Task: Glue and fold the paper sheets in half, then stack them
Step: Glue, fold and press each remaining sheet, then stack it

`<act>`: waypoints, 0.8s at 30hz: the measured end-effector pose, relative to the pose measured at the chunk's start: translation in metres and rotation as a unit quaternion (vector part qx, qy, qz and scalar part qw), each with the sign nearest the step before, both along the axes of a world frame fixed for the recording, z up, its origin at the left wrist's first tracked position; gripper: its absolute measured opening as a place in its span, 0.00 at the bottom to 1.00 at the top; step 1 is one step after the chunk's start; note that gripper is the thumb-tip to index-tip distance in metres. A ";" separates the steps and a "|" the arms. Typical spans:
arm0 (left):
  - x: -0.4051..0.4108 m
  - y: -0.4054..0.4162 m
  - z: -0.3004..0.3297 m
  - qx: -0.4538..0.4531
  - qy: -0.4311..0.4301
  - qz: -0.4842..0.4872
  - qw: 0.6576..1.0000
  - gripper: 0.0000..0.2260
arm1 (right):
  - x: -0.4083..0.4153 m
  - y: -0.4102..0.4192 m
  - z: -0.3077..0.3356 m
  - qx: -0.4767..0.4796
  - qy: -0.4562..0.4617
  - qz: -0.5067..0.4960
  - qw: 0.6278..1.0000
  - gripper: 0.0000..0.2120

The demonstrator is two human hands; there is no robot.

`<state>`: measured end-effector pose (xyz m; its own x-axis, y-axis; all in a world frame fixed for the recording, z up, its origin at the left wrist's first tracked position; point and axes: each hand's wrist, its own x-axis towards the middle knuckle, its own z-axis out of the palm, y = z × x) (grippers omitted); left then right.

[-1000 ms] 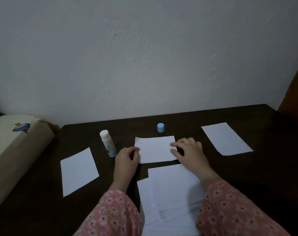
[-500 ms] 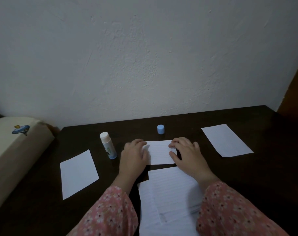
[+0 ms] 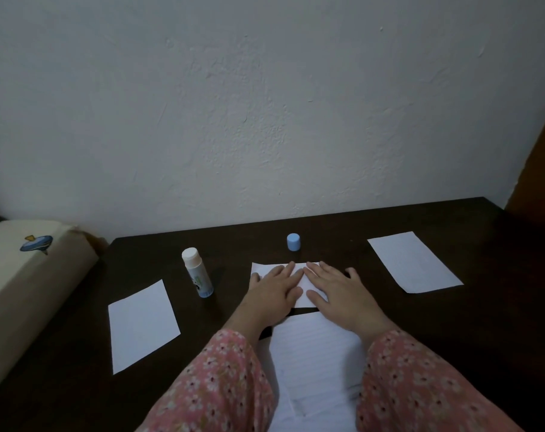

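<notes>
A folded lined sheet (image 3: 301, 277) lies at the middle of the dark table (image 3: 452, 322). My left hand (image 3: 272, 293) and my right hand (image 3: 340, 293) both lie flat on it with straight fingers, pressing it down and hiding most of it. An uncapped glue stick (image 3: 197, 276) stands upright just left of my left hand. Its blue cap (image 3: 293, 242) stands behind the sheet. A pile of lined sheets (image 3: 311, 363) lies near me between my sleeves. One folded white paper (image 3: 142, 324) lies at the left, another folded paper (image 3: 414, 265) at the right.
A white wall rises directly behind the table's far edge. A cream cushion or box (image 3: 21, 275) with a small blue print sits off the table's left side. A brown wooden surface (image 3: 539, 169) stands at the far right.
Both hands slid inward over the folded sheet, from its left and right ends to its middle, and now lie flat side by side on it.
</notes>
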<state>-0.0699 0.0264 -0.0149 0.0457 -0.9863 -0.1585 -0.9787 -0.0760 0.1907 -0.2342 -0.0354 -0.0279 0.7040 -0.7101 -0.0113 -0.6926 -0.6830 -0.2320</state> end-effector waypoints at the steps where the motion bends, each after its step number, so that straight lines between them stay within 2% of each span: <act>1: 0.001 0.001 0.000 0.000 0.000 0.006 1.000 0.22 | 0.000 -0.001 0.000 0.002 -0.001 -0.001 1.000 0.26; 13: 0.020 0.015 0.001 -0.028 -0.015 0.161 0.986 0.25 | 0.002 0.001 0.002 0.023 -0.017 -0.013 0.999 0.26; 16: 0.027 0.020 -0.002 -0.026 -0.017 0.174 0.984 0.25 | 0.004 0.001 0.004 0.022 -0.011 -0.015 1.000 0.26; 22: 0.024 0.022 -0.006 -0.052 0.023 0.188 0.981 0.25 | 0.034 0.003 0.034 0.006 0.090 -0.013 0.996 0.32; 24: 0.025 0.024 -0.007 -0.057 0.026 0.187 0.980 0.25 | 0.044 0.011 0.035 -0.021 0.110 0.018 0.994 0.31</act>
